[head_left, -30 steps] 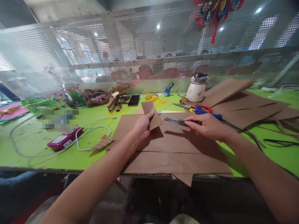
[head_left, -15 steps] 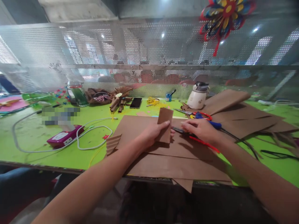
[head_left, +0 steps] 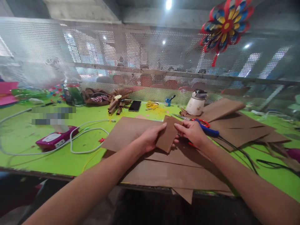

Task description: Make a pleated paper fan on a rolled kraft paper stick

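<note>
My left hand [head_left: 151, 137] is closed on the left side of a small brown cardboard piece [head_left: 167, 136], thumb in front and fingers behind. My right hand [head_left: 194, 132] pinches the same piece at its upper right edge. Beneath both hands lie larger brown cardboard sheets [head_left: 161, 170], stacked unevenly at the table edge. A bit of a red-handled tool [head_left: 191, 144] shows under my right hand, the rest of it hidden. Just beyond that hand are scissors with red handles [head_left: 205, 123] and a blue-handled tool [head_left: 211, 131] with a black cord.
On the green table [head_left: 93, 162], a purple power strip [head_left: 57, 139] and white cable [head_left: 90, 152] lie left. A phone [head_left: 135, 106], blue jar [head_left: 167, 102] and white flask [head_left: 196, 103] stand along the back. More brown cardboard [head_left: 243, 134] is piled at right.
My right hand has left the dark-bladed, red-handled tool and now grips the cardboard piece. That piece has tilted and come slightly lower. The view has shifted a little.
</note>
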Demonstrator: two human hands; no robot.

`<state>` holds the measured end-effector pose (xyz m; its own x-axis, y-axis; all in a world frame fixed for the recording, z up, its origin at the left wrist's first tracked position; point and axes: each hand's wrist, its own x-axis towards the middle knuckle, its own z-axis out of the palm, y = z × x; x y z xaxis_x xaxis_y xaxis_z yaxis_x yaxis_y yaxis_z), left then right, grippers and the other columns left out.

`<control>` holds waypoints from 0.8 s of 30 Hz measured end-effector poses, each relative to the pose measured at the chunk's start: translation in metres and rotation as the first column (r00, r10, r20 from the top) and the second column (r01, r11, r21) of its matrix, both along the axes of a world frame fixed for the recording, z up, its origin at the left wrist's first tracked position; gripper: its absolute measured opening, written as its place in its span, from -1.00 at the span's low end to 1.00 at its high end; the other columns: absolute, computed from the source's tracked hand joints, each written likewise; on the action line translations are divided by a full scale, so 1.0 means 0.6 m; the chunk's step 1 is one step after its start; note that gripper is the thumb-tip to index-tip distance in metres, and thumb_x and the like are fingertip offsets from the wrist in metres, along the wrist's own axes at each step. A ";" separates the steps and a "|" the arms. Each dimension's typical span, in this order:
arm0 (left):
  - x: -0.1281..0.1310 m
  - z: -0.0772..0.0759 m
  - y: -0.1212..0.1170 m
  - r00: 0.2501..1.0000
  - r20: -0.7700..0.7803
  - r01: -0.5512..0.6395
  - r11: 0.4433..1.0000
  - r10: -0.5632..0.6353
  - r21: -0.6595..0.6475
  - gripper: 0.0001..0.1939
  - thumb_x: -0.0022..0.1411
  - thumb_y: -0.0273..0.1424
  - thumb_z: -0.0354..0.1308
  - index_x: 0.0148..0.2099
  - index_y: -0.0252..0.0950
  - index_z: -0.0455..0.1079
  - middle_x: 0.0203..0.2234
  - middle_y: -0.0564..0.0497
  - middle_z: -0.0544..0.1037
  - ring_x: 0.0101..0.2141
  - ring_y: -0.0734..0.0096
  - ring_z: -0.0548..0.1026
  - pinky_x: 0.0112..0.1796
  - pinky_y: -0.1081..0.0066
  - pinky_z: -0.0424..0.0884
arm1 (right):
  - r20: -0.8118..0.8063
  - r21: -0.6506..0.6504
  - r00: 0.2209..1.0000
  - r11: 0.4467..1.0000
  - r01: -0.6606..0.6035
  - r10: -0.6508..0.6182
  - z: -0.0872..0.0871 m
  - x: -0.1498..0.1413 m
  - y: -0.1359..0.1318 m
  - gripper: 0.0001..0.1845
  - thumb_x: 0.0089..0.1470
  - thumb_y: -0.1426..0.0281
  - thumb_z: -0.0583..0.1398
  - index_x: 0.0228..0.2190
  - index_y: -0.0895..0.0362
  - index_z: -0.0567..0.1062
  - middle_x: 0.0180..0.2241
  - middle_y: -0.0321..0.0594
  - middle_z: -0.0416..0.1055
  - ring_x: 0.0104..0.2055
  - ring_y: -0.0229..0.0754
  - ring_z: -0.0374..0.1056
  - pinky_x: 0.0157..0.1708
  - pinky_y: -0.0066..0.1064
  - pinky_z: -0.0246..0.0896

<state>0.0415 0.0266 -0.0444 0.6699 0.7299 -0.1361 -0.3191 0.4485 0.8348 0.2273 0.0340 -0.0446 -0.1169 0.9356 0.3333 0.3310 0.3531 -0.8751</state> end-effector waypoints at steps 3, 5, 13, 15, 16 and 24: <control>0.003 -0.002 0.001 0.999 -0.027 -0.048 0.999 0.047 -0.004 -0.60 0.30 -0.28 -0.08 -0.02 -0.48 0.38 -0.24 -0.30 0.56 -0.26 0.15 0.55 -0.16 0.14 0.41 | 0.060 0.019 0.998 1.000 -0.013 0.012 -0.007 0.013 0.004 -0.63 -0.03 0.11 0.21 -0.57 0.18 0.41 -0.68 -0.34 0.28 -0.63 -0.33 0.15 -0.63 -0.49 0.03; 0.005 -0.003 0.001 0.995 -0.065 -0.075 0.997 0.075 0.008 -0.62 0.30 -0.30 -0.06 -0.02 -0.49 0.39 -0.25 -0.28 0.57 -0.27 0.19 0.55 -0.16 0.21 0.40 | 0.081 0.029 0.997 1.000 -0.013 0.010 -0.008 0.018 0.004 -0.63 -0.03 0.11 0.21 -0.58 0.18 0.40 -0.68 -0.34 0.27 -0.63 -0.33 0.15 -0.65 -0.49 0.03; 0.004 -0.007 0.012 0.973 -0.060 -0.226 0.973 0.223 -0.054 -0.68 0.30 -0.35 -0.05 -0.06 -0.43 0.41 -0.25 -0.17 0.58 -0.30 0.30 0.55 -0.26 0.33 0.46 | -0.096 -0.093 0.995 0.996 0.016 -0.025 -0.013 0.028 0.009 -0.66 -0.13 0.16 0.29 -0.60 0.17 0.39 -0.68 -0.37 0.28 -0.67 -0.37 0.13 -0.67 -0.51 0.02; 0.003 -0.006 0.014 0.964 -0.050 -0.263 0.964 0.260 -0.049 -0.70 0.31 -0.36 -0.08 -0.08 -0.43 0.40 -0.31 -0.18 0.58 -0.34 0.27 0.55 -0.28 0.24 0.49 | -0.276 -0.168 0.961 0.984 -0.053 0.004 -0.010 0.036 0.013 -0.69 -0.16 0.19 0.32 -0.55 0.17 0.40 -0.64 -0.37 0.31 -0.64 -0.36 0.16 -0.65 -0.50 0.08; 0.002 -0.006 0.014 0.960 -0.052 -0.277 0.960 0.275 -0.047 -0.70 0.32 -0.37 -0.09 -0.11 -0.44 0.39 -0.35 -0.19 0.58 -0.37 0.25 0.55 -0.29 0.19 0.49 | -0.358 -0.195 0.933 0.976 -0.095 0.019 -0.007 0.041 0.014 -0.70 -0.17 0.21 0.33 -0.52 0.17 0.41 -0.60 -0.36 0.33 -0.62 -0.35 0.19 -0.63 -0.49 0.13; 0.005 -0.013 0.016 0.955 -0.051 -0.294 0.956 0.292 -0.021 -0.74 0.32 -0.43 -0.12 -0.16 -0.48 0.35 -0.44 -0.23 0.57 -0.39 0.24 0.56 -0.25 0.16 0.50 | -0.548 -0.170 0.830 0.957 -0.234 0.105 0.008 0.058 0.015 -0.76 -0.16 0.28 0.31 -0.42 0.14 0.46 -0.54 -0.32 0.38 -0.57 -0.31 0.27 -0.62 -0.48 0.21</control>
